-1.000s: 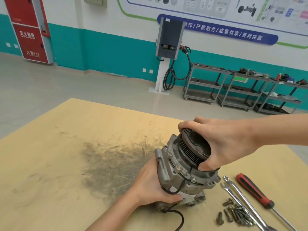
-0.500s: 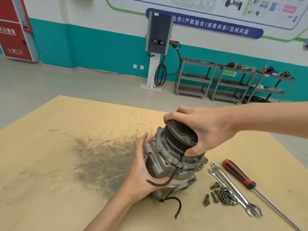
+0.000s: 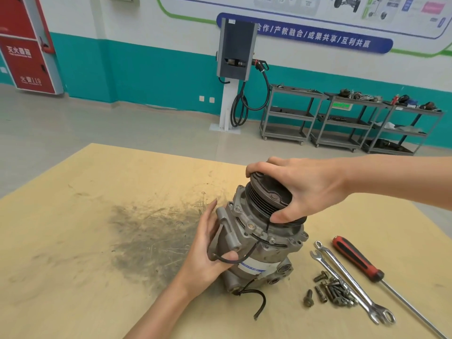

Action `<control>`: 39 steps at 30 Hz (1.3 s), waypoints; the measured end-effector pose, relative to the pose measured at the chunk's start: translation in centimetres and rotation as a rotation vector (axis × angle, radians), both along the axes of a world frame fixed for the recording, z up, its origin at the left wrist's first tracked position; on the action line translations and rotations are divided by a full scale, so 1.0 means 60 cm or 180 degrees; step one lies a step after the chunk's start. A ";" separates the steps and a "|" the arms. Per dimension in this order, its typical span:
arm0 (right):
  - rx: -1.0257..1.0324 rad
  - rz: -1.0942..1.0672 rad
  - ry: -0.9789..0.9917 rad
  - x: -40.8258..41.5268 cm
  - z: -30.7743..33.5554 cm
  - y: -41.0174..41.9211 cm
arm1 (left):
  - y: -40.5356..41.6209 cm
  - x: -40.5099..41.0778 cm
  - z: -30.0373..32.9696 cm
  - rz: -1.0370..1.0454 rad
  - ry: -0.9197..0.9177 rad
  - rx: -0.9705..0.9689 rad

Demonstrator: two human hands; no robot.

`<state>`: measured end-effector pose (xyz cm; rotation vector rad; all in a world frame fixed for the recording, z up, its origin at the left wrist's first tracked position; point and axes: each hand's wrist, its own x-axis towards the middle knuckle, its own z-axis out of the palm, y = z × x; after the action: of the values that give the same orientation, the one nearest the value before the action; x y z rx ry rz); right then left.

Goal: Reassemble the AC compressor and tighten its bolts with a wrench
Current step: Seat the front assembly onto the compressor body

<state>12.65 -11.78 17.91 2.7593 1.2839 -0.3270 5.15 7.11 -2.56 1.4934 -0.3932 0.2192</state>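
The compressor has a dull, matt grey cast-metal body with a dark ribbed pulley. The table is matt pale board, smudged with dark grime. The wrenches are shiny metal; the screwdriver handle looks glossy red-and-black plastic.

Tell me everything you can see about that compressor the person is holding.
The compressor is a grey cast-metal unit, scuffed and dull, standing tilted on the wooden table. On top sits a dark grooved pulley. Bolt lugs ring its body, a blue-and-white label shows low on its side, and thin black wires trail from it. The right hand grips the pulley; the left hand holds the body's side. Loose bolts and wrenches lie beside it.
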 end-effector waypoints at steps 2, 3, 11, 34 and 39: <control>-0.0034 0.0018 0.0000 0.001 -0.001 0.001 | -0.005 -0.003 0.000 -0.0058 0.0046 -0.0138; -0.0044 0.0033 -0.0004 0.001 -0.001 0.000 | -0.013 -0.003 0.001 -0.0076 0.0110 -0.0213; -0.0085 0.0173 -0.0159 -0.006 -0.004 0.001 | -0.080 0.008 0.013 0.1019 -0.0112 -0.0330; -0.0473 0.1052 -0.0411 -0.014 0.031 0.016 | -0.052 0.027 -0.012 0.1050 -0.0001 -0.0183; -0.0363 0.0946 -0.0345 -0.011 0.050 0.031 | -0.048 0.018 -0.010 0.1070 0.0093 -0.0325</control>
<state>11.96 -9.90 20.92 2.4110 1.5644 -0.2163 6.24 4.24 -3.16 1.4540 -0.1031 0.4761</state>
